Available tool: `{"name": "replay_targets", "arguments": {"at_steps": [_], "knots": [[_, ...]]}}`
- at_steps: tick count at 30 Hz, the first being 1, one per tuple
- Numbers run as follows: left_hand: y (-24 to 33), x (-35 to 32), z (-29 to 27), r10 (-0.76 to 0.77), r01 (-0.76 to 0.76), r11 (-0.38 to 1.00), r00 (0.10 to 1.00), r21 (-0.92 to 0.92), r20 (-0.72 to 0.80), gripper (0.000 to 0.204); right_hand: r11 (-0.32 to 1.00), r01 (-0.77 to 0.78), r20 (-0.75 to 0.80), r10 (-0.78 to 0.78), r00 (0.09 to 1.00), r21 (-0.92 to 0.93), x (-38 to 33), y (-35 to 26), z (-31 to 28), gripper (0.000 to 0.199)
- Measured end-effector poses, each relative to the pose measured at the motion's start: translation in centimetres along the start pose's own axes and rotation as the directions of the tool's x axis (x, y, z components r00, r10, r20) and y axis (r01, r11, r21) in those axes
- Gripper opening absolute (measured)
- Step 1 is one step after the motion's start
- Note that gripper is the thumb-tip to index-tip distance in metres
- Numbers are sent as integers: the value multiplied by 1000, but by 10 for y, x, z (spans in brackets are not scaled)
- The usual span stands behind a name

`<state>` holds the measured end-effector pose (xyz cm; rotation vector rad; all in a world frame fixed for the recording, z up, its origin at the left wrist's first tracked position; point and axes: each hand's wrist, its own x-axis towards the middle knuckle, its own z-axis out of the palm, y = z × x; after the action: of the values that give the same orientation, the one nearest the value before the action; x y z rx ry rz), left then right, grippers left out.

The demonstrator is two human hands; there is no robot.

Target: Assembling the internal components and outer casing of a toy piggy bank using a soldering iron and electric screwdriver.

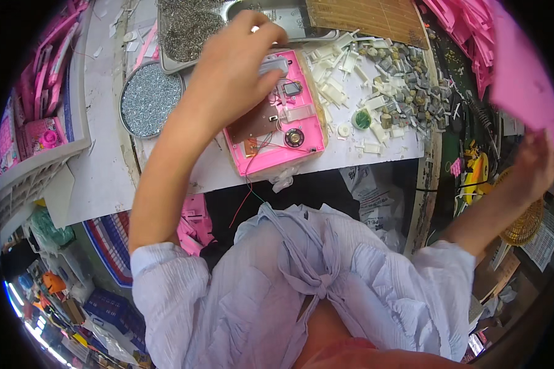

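A pink plastic toy casing [271, 161] lies open-side up on the table in front of me. Inside it are a brown circuit board [252, 126], a small round speaker [294, 137] and thin wires. My left hand [240, 71] hovers over the casing's upper left, thumb and forefinger apart, beside a translucent grey part [276, 65]. A small white spot shows between its fingers, too small to name. Off to the right, my right hand [535, 165] grips the lower end of a pink plastic panel [526, 80], slightly blurred.
A round tin of silvery screws [151, 100] stands left of the casing. Behind it is a metal tray of darker screws [191, 31]. White plastic parts [333, 92] and small grey pieces [406, 92] spread to the right. Pink parts [458, 27] pile up at far right; cardboard [369, 21] lies behind.
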<state>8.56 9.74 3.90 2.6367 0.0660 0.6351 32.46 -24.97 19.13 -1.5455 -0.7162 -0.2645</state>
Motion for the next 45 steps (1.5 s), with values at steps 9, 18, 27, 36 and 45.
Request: {"name": "replay_targets", "arguments": {"at_steps": [9,18,27,36,45], "knots": [[49,-32,-17,-572,166,286,820,-944,-29,48,652,-632,542,380,750,418,-135,45,176,51],[53,-62,5,-269,236,934,958,-268,-95,40,741,-536,329,428,842,404,-109,57,140,49],[74,-53,47,-155,151,985,987,78,45,61,774,-567,212,526,823,282,-140,71,73,52],[54,-74,-4,-364,257,869,911,-422,-193,49,652,-633,300,558,774,417,-159,71,97,57],[64,-92,7,-592,532,668,804,-520,61,84,900,-207,608,414,677,-383,-193,53,151,66]]}}
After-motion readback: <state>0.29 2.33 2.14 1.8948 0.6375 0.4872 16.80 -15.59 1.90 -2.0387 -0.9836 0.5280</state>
